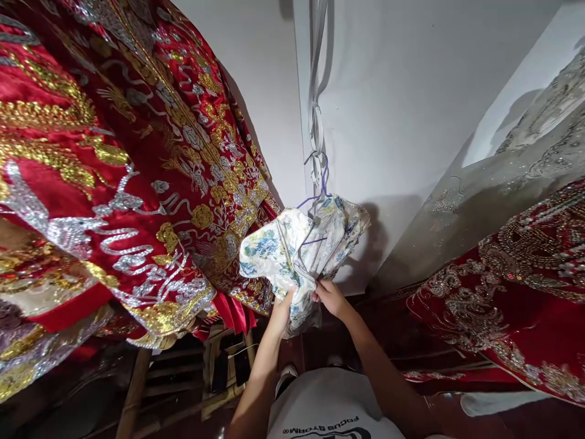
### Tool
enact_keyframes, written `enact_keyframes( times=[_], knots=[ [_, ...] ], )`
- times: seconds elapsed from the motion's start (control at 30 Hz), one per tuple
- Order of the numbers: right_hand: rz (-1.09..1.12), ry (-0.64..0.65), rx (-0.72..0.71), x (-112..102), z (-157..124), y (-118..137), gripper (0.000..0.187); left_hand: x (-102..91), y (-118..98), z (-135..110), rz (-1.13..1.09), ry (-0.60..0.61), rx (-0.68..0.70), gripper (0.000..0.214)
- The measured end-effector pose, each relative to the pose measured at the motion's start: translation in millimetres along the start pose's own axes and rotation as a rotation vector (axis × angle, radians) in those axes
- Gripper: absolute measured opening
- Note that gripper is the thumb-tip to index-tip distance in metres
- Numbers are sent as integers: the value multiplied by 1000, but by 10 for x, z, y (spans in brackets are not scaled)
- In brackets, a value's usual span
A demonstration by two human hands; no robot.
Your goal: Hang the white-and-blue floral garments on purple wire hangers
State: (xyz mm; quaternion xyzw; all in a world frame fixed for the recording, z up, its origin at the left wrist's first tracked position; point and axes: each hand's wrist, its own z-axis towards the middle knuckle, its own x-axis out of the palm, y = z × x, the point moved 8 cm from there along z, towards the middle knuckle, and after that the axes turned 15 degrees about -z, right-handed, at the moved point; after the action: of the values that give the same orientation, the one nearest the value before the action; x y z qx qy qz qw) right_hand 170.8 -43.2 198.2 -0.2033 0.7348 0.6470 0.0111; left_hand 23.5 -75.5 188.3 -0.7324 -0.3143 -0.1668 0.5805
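Observation:
A small white garment with blue and yellow flowers hangs in front of me on a purple wire hanger. The hanger's hook is caught in a knotted white strap running down the wall. My left hand grips the garment's lower front on the left side, its fingers partly hidden by the cloth. My right hand pinches the edge of the front opening on the other side, thumb and fingers together. The neckline gapes between the two shoulders, with the hanger's lower bar showing inside.
Red robes with gold and silver embroidery crowd the left side. At right hang a beaded red gown and a pale sheer beaded dress. A bamboo frame stands low at left. A white wall rises behind the garment.

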Motion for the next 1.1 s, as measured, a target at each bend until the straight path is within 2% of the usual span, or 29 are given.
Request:
enact_keyframes(
  times=[0.17,0.4,0.47,0.53,0.63,0.7,0.77,0.83,0.9,0.93,1.0,1.1],
  knots=[
    [116,75,60,2,-73,-16,41,61,13,-113,-10,-23,16,70],
    [256,149,25,-85,-277,-52,34,157,311,-238,-39,-57,-56,62],
    [268,130,33,-166,-309,-83,33,174,362,-259,-59,-72,-31,63],
    [250,74,59,-298,-335,-139,32,124,331,-296,-14,-145,99,62],
    [150,-2,66,-530,-385,-211,33,7,183,-509,205,-373,473,59],
    [69,-18,50,-649,-425,-235,32,100,180,-677,401,-418,675,56],
    [2,-24,34,-720,-463,-238,31,345,315,-714,559,-282,740,50],
    [-56,-9,8,-725,-492,-210,33,627,524,-628,623,-56,672,34],
    [-93,17,-22,-693,-512,-154,35,816,669,-507,615,90,575,13],
    [-95,29,-33,-676,-517,-122,35,871,698,-447,607,132,540,8],
    [-60,42,-38,-667,-508,-47,37,926,690,-349,607,195,510,14],
    [20,14,-55,-750,-429,161,42,926,648,-267,650,299,513,17]
  ],
)
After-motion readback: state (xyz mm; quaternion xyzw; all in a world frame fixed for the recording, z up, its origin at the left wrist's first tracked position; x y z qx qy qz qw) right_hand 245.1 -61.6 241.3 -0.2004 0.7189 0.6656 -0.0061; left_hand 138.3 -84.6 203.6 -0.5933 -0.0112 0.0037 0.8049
